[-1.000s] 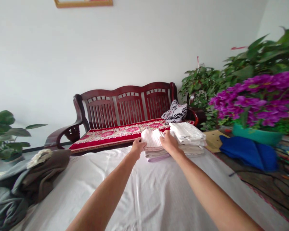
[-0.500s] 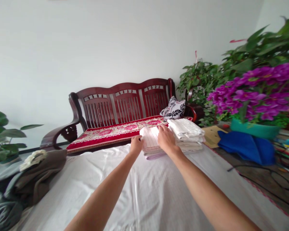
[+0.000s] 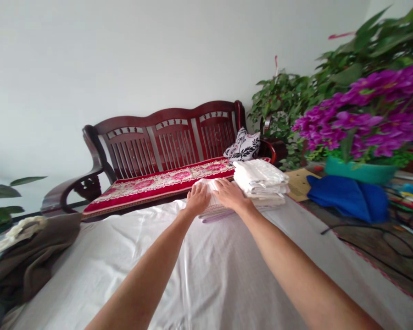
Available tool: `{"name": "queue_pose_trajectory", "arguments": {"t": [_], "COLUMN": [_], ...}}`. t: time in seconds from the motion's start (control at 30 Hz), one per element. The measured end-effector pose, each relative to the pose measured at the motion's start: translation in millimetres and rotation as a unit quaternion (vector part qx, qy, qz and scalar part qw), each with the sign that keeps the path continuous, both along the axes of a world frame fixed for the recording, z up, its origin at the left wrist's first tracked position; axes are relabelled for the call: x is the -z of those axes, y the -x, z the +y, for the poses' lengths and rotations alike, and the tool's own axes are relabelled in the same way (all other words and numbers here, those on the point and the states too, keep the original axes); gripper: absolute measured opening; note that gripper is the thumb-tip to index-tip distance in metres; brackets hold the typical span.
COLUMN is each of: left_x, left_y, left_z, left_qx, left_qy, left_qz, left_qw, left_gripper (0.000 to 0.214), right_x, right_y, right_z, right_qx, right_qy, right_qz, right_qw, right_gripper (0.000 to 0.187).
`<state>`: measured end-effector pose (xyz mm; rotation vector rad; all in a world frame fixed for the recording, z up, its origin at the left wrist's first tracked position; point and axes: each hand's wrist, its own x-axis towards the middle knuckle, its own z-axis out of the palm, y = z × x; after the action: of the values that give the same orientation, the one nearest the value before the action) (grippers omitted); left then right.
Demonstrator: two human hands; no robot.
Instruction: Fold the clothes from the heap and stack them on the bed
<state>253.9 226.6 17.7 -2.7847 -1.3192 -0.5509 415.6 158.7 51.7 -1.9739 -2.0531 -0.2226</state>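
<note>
Both my arms reach far across a table covered with a white cloth [image 3: 209, 275]. My left hand [image 3: 197, 199] and my right hand [image 3: 230, 193] lie flat, side by side, on top of a low stack of folded pale striped cloths [image 3: 210, 211] at the table's far edge. The fingers of both hands are stretched out and press down on the top cloth. Right beside it, touching on the right, stands a taller stack of folded white cloths [image 3: 259, 178].
A dark red wooden bench [image 3: 158, 156] with a red floral cushion and a black-and-white pillow [image 3: 244, 145] stands behind the table. Brown and grey garments [image 3: 30, 256] lie heaped at the left. A blue cloth [image 3: 347, 199], purple flowers [image 3: 361, 123] in a teal pot, and cables occupy the right.
My hands slid from the sides of the striped stack onto its top and closer together, flattening it. The view has tilted and shifted slightly.
</note>
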Motion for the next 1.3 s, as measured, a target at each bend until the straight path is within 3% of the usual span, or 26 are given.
{"name": "queue_pose_trajectory", "arguments": {"t": [0.17, 0.33, 0.47, 0.63, 0.7, 0.8, 0.93, 1.1, 1.3], "left_x": [1.1, 4.5, 17.5, 22.2, 19.1, 12.7, 6.8, 6.8, 10.0], "left_y": [1, 19, 68, 143, 166, 194, 229, 272, 296], "left_z": [-6, -31, -66, -130, -158, -198, -234, -251, -244], "left_qx": [-0.018, -0.039, -0.054, -0.116, -0.126, -0.113, -0.07, -0.09, -0.161], "left_qy": [0.051, 0.036, 0.015, 0.074, 0.098, 0.131, 0.134, 0.115, 0.109], "left_qz": [-0.022, -0.129, -0.21, -0.099, -0.057, -0.014, 0.005, -0.015, -0.086], "left_qw": [0.998, 0.99, 0.976, 0.986, 0.986, 0.985, 0.988, 0.989, 0.977], "left_gripper": [0.053, 0.053, 0.056, 0.057, 0.058, 0.056, 0.053, 0.052, 0.045], "right_x": [9.6, -0.5, -18.5, -27.9, -18.0, 12.5, 60.6, 90.7, 92.4], "right_y": [2, 3, 11, 55, 82, 122, 149, 145, 139], "right_z": [0, -3, -19, -67, -91, -127, -156, -158, -149], "right_qx": [0.008, 0.031, 0.029, -0.047, -0.091, -0.144, -0.139, -0.156, -0.179], "right_qy": [-0.006, 0.0, -0.034, -0.153, -0.158, -0.118, -0.045, -0.068, -0.114], "right_qz": [0.0, -0.009, -0.022, -0.011, 0.011, 0.026, 0.019, 0.031, 0.083], "right_qw": [1.0, 0.999, 0.999, 0.987, 0.983, 0.982, 0.989, 0.985, 0.974], "right_gripper": [0.057, 0.057, 0.057, 0.05, 0.044, 0.04, 0.042, 0.045, 0.041]}}
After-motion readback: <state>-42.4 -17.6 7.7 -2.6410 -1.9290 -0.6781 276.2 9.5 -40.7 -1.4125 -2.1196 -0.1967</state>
